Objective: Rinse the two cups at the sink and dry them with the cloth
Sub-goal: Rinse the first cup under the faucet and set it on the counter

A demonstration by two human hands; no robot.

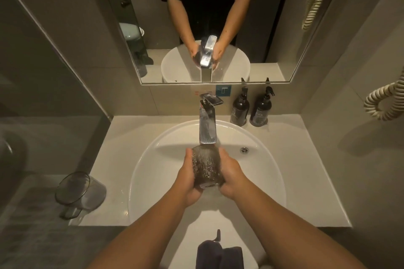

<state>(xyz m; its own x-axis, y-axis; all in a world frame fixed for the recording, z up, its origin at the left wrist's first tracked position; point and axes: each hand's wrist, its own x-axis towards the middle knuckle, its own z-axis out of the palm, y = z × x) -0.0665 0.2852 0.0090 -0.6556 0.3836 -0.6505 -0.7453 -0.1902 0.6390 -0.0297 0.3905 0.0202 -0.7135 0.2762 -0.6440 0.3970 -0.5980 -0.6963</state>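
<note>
A dark see-through cup (206, 167) is under the chrome tap (207, 124), with water splashing over it above the white sink (153, 159). My left hand (189, 178) grips its left side and my right hand (230, 178) grips its right side. The second cup (79, 192), also smoky and clear with a handle, stands on the counter at the left, apart from both hands. A dark cloth (218, 255) hangs on a hook below the sink's front edge.
Two black pump bottles (240, 107) (261, 108) stand on the counter behind the sink at the right. A mirror (273, 28) fills the wall above. A coiled white cord (384, 102) hangs on the right wall. A glass partition borders the left.
</note>
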